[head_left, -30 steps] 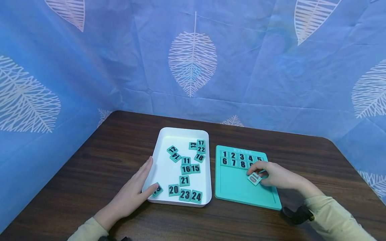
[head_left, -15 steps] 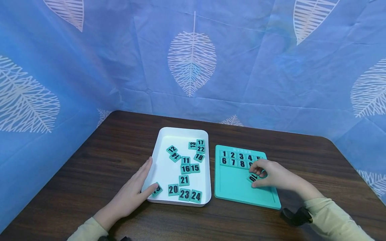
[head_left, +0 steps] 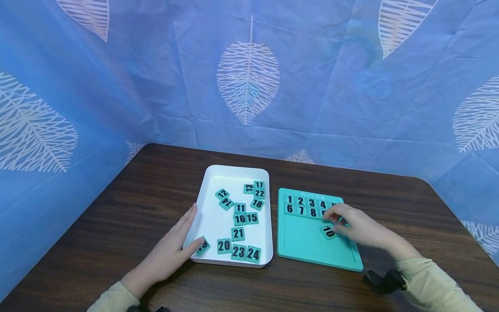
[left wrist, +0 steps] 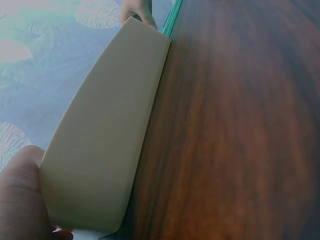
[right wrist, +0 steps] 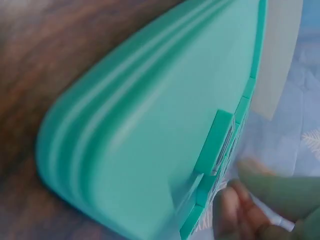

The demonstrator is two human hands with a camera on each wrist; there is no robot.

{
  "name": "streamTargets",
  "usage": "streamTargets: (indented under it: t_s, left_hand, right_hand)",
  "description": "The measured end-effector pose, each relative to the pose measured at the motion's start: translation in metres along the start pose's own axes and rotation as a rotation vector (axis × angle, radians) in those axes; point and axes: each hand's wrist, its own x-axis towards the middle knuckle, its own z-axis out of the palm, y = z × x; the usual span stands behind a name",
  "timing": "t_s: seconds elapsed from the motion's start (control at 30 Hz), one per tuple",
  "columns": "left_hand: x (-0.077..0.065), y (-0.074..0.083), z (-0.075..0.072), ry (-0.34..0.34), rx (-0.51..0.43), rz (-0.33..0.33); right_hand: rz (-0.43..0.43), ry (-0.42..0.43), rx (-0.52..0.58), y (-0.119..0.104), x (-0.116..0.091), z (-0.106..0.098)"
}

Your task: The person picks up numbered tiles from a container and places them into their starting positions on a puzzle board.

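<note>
On a green number-puzzle board (head_left: pixel 302 240), the number 10 tile (head_left: pixel 328 232) lies askew below two rows of set tiles. My right hand (head_left: pixel 358 225) hovers close to it with bent fingers; the right wrist view shows a gap between the blurred thumb (right wrist: pixel 257 175) and the tile (right wrist: pixel 215 142). Part of the upper rows is covered by this hand. My left hand (head_left: pixel 165 251) rests along the left side of a white tray (head_left: pixel 270 225), fingers extended and thumb over the near-left corner. Beneath that thumb a tile ending in 9 (head_left: pixel 204 247) is partly hidden.
Several loose number tiles, among them 21 (head_left: pixel 238 234) and 24 (head_left: pixel 253 254), lie inside the tray. Tray and board stand side by side on a dark wooden table (head_left: pixel 171 169). A blue leaf-patterned cloth (head_left: pixel 312 86) hangs behind.
The 10 tile was tilted up between the right fingers, then laid down on the board. The right fingers have come off it, and the left hand has stayed put.
</note>
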Motion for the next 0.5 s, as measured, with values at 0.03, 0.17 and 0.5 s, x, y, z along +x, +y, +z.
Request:
streamTargets:
  t_s: [0.03, 0.17, 0.5]
  left_hand:
    - [0.0000, 0.0000, 0.0000, -0.001, 0.000, -0.002]
    - [0.0001, 0.0001, -0.0002, -0.002, 0.000, -0.005]
    - [-0.0001, -0.0003, 0.0002, 0.001, 0.001, -0.001]
  right_hand:
    - [0.028, 0.010, 0.000, -0.0004, 0.0000, 0.0005]
    - [0.123, -0.024, 0.033, -0.0022, 0.0009, 0.0037]
    - [0.109, -0.067, 0.012, -0.0014, -0.0018, 0.0036]
